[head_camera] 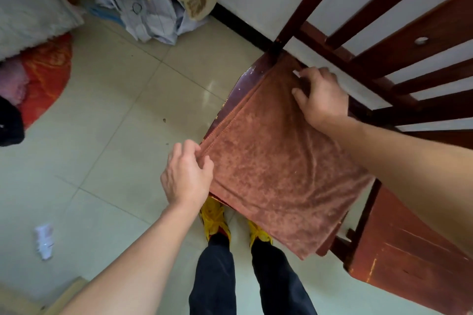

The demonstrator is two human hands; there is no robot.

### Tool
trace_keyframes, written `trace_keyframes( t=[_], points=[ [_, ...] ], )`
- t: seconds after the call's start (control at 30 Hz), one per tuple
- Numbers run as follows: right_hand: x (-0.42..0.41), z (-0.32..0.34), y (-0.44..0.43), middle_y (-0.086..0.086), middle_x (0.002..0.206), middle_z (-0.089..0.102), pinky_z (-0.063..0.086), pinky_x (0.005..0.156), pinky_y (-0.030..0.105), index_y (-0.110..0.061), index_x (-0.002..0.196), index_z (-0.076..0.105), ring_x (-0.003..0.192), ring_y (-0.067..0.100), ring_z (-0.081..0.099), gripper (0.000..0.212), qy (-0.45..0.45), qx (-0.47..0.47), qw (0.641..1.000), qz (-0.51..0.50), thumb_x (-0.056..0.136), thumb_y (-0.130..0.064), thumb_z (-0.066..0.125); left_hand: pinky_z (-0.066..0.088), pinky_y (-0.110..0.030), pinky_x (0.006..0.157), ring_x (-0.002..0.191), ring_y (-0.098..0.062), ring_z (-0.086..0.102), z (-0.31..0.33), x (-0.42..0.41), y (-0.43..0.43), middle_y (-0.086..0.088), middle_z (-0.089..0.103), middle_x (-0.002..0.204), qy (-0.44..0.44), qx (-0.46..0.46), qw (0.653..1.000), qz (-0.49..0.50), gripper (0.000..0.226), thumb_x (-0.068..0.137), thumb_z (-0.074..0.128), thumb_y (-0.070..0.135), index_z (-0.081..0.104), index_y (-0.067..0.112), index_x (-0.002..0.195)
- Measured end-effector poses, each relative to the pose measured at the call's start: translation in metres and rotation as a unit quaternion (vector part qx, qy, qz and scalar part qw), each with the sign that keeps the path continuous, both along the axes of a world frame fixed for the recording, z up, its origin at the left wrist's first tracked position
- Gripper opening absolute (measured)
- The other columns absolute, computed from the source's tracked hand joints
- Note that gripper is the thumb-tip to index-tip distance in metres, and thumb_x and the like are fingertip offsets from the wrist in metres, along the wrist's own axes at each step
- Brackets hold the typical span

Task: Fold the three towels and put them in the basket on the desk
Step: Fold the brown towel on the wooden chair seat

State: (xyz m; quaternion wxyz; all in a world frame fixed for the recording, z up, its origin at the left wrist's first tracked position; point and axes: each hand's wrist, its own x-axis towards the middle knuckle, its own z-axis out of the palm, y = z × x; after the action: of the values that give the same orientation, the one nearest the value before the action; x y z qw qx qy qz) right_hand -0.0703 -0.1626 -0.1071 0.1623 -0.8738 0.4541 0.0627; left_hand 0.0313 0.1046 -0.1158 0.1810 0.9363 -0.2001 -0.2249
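Pale floor tiles fill the left side, and on the right a dark red wooden chair stands against the white wall. A rust-brown towel lies on the chair seat, folded into layers, with its near end hanging over the seat's front edge. The left hand is at the towel's near-left corner, thumb and fingers pinching the stitched edge. The right hand is over at the far corner by the chair back, fingers curled down and gripping the cloth there. Below the towel, two yellow shoes peek out on the tiles. Off to the left lies a crumpled white scrap. A heap of pale clothes sits near the wall, and a red cloth lies at the left edge.
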Motion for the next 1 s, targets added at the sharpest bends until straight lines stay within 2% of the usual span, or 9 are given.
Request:
trace_keyframes(
  t=[0.07, 0.17, 0.23, 0.4, 0.5, 0.7, 0.83, 0.93, 1.0],
  points=[
    [-0.043, 0.002, 0.01, 0.005, 0.11, 0.058, 0.05, 0.079, 0.039, -0.022, 0.115, 0.06, 0.102, 0.027, 0.059, 0.027, 0.019, 0.038, 0.999, -0.012, 0.09, -0.032, 0.06, 0.036, -0.031, 0.063, 0.086, -0.026, 0.058, 0.009, -0.007, -0.014, 0.0, 0.057, 0.091, 0.016, -0.043, 0.994, -0.1, 0.01, 0.085, 0.061, 0.023, 0.06, 0.019, 0.094],
    [-0.104, 0.0, 0.019, 0.001, 0.11, 0.055, 0.051, 0.082, 0.038, -0.028, 0.118, 0.058, 0.098, 0.024, 0.061, 0.031, 0.094, 0.128, 0.986, -0.057, 0.088, -0.032, 0.064, 0.043, -0.033, 0.067, 0.09, -0.024, 0.059, 0.005, -0.022, -0.03, 0.003, 0.058, 0.093, 0.125, 0.009, 0.968, -0.216, 0.021, 0.088, 0.057, 0.029, 0.059, 0.024, 0.108],
    [-0.137, 0.0, 0.019, 0.004, 0.116, 0.051, 0.051, 0.087, 0.038, -0.029, 0.126, 0.053, 0.102, 0.026, 0.06, 0.041, 0.106, 0.147, 0.976, -0.122, 0.087, -0.032, 0.066, 0.047, -0.036, 0.073, 0.097, -0.028, 0.06, -0.002, -0.025, -0.034, -0.002, 0.063, 0.101, 0.161, 0.05, 0.965, -0.201, 0.029, 0.087, 0.057, 0.03, 0.054, 0.026, 0.116],
    [-0.193, 0.006, 0.004, 0.013, 0.131, 0.048, 0.046, 0.096, 0.043, -0.021, 0.134, 0.05, 0.117, 0.035, 0.054, 0.046, 0.121, 0.098, 0.946, -0.283, 0.09, -0.027, 0.061, 0.044, -0.041, 0.083, 0.11, -0.031, 0.053, 0.007, -0.038, -0.043, -0.009, 0.055, 0.12, 0.081, 0.127, 0.967, -0.207, 0.036, 0.089, 0.054, 0.028, 0.048, 0.019, 0.123],
    [-0.216, 0.013, -0.005, 0.016, 0.127, 0.053, 0.045, 0.092, 0.041, -0.018, 0.13, 0.055, 0.114, 0.037, 0.055, 0.037, 0.088, 0.057, 0.938, -0.329, 0.093, -0.022, 0.054, 0.046, -0.041, 0.083, 0.107, -0.026, 0.052, 0.015, -0.063, -0.046, -0.005, 0.056, 0.114, 0.058, 0.087, 0.959, -0.264, 0.028, 0.09, 0.053, 0.025, 0.052, 0.019, 0.118],
    [-0.226, 0.004, -0.025, 0.008, 0.129, 0.058, 0.046, 0.096, 0.041, -0.024, 0.128, 0.057, 0.117, 0.031, 0.055, 0.037, 0.032, 0.087, 0.957, -0.275, 0.092, -0.022, 0.052, 0.043, -0.034, 0.084, 0.107, -0.021, 0.051, 0.007, -0.145, -0.054, 0.001, 0.058, 0.111, 0.166, 0.096, 0.904, -0.383, 0.026, 0.092, 0.05, 0.029, 0.055, 0.025, 0.117],
    [-0.234, -0.002, -0.035, 0.004, 0.118, 0.066, 0.052, 0.09, 0.04, -0.023, 0.12, 0.063, 0.107, 0.026, 0.061, 0.035, 0.03, 0.133, 0.96, -0.246, 0.085, -0.029, 0.067, 0.039, -0.035, 0.09, 0.113, -0.02, 0.044, -0.002, -0.171, -0.052, 0.001, 0.052, 0.117, 0.117, 0.133, 0.918, -0.356, 0.025, 0.091, 0.052, 0.031, 0.05, 0.026, 0.116],
    [-0.242, 0.001, -0.036, -0.001, 0.099, 0.071, 0.054, 0.08, 0.035, -0.021, 0.103, 0.072, 0.092, 0.019, 0.065, 0.022, -0.039, 0.088, 0.962, -0.256, 0.085, -0.034, 0.069, 0.037, -0.035, 0.092, 0.114, -0.021, 0.043, -0.003, -0.176, -0.047, 0.0, 0.051, 0.118, 0.099, 0.135, 0.927, -0.335, 0.027, 0.09, 0.054, 0.03, 0.049, 0.026, 0.116],
    [-0.251, 0.004, -0.037, -0.004, 0.092, 0.071, 0.054, 0.078, 0.032, -0.021, 0.094, 0.073, 0.085, 0.014, 0.065, 0.02, -0.103, 0.095, 0.935, -0.326, 0.084, -0.037, 0.068, 0.038, -0.036, 0.094, 0.114, -0.022, 0.043, 0.001, -0.185, -0.045, -0.001, 0.05, 0.119, 0.086, 0.139, 0.934, -0.317, 0.031, 0.089, 0.055, 0.031, 0.048, 0.026, 0.118]
  ],
)
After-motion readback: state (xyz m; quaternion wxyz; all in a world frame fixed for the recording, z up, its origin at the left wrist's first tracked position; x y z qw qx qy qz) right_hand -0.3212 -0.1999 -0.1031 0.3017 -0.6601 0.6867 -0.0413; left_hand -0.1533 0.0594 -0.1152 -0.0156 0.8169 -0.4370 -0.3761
